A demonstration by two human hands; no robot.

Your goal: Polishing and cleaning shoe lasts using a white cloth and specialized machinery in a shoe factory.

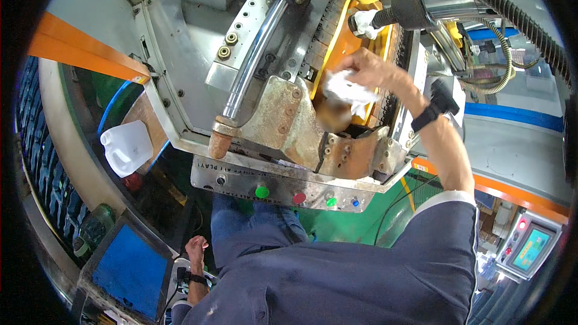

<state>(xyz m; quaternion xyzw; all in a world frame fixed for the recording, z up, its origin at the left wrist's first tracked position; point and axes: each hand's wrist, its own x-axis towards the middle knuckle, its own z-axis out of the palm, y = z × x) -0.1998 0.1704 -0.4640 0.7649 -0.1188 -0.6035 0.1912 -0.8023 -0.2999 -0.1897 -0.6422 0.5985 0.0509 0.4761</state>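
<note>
My right hand (367, 71) is closed on a crumpled white cloth (349, 91) and reaches into the orange-yellow trough (341, 36) of the machine. The cloth hangs below my fingers, close to a blurred brown round patch (334, 115) at the trough's near end. A black strap with a small dark device (435, 108) is on my right wrist. Down at the lower left, my left hand (197, 247) has curled fingers, with no held thing visible. It is next to a small control box (180, 271), beside a blue panel (131, 271) in a dark frame.
A rusty metal bracket (271, 114) and a chrome rod (256, 57) stand left of the trough. Hoses (512, 15) and a black-collared cylinder (415, 9) overhang its right. A button panel (277, 189) runs along the front. A white jug (127, 147) stands at left; a screen (533, 248) at right.
</note>
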